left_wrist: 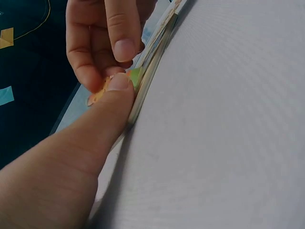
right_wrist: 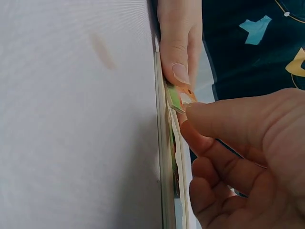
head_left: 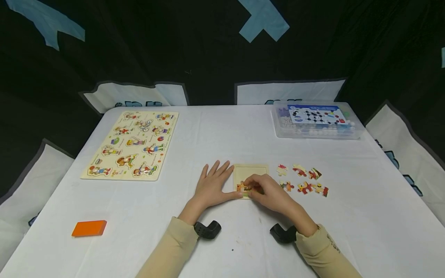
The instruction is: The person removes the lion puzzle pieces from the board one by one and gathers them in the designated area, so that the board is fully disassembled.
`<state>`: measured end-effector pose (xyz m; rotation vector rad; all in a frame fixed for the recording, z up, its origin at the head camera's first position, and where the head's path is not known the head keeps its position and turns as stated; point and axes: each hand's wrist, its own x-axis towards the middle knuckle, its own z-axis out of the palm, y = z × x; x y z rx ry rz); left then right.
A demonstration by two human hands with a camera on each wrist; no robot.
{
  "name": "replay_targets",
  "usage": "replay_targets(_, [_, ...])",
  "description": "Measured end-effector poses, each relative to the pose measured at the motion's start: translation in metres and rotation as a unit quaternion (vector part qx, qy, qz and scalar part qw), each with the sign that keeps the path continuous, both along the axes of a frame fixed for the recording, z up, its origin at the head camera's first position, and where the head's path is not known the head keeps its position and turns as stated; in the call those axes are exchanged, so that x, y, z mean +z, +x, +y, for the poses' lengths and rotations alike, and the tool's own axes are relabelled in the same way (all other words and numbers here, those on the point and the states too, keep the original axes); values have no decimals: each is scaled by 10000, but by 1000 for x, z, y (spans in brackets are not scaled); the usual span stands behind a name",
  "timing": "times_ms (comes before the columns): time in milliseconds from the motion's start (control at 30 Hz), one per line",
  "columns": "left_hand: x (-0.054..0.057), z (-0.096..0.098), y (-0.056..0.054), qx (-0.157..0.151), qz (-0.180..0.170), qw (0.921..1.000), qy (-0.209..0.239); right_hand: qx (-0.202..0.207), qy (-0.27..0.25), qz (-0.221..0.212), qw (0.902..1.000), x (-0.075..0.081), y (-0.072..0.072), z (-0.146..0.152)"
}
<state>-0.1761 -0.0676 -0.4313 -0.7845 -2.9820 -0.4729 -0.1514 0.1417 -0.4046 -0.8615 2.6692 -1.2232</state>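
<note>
A small square jigsaw tray [head_left: 252,170] lies on the table between my hands. My left hand [head_left: 213,187] is spread flat at its left side, fingers straight, the thumb resting on a jigsaw piece [head_left: 240,187] in the tray's lower left corner. With curled fingers, my right hand [head_left: 269,193] pinches a green-and-orange jigsaw piece [right_wrist: 175,97] by its edge, close beside the left thumb. The right fingers cover part of it in the head view. Several loose jigsaw pieces [head_left: 304,187] lie just right of the tray.
A large picture puzzle board [head_left: 139,144] lies at the back left. At the back right stands a clear plastic box [head_left: 318,131] with a printed label. An orange block [head_left: 89,228] sits at the front left of the white-covered table [head_left: 222,135].
</note>
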Motion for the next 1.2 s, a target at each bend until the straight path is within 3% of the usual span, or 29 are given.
replay_targets(400, [-1, 0, -2, 77, -198, 9997, -103, -452, -345, -479, 9972, 3, 1, 4])
replay_targets(533, [-1, 0, -3, 73, -191, 9998, -85, -93, -400, -1000, 9941, 11, -1, 24])
replay_targets(733, [-1, 1, -1, 61, -247, 9996, -86, 759, -35, -1804, 9807, 18, -1, 65])
replay_targets(933, [0, 1, 0, 72, -264, 9996, -43, 843, 133, -2010, 9759, 23, 0, 89])
replay_targets(1200, [0, 1, 0, 80, -206, 9998, -17, 944, 188, -2129, 9723, 26, 2, 94])
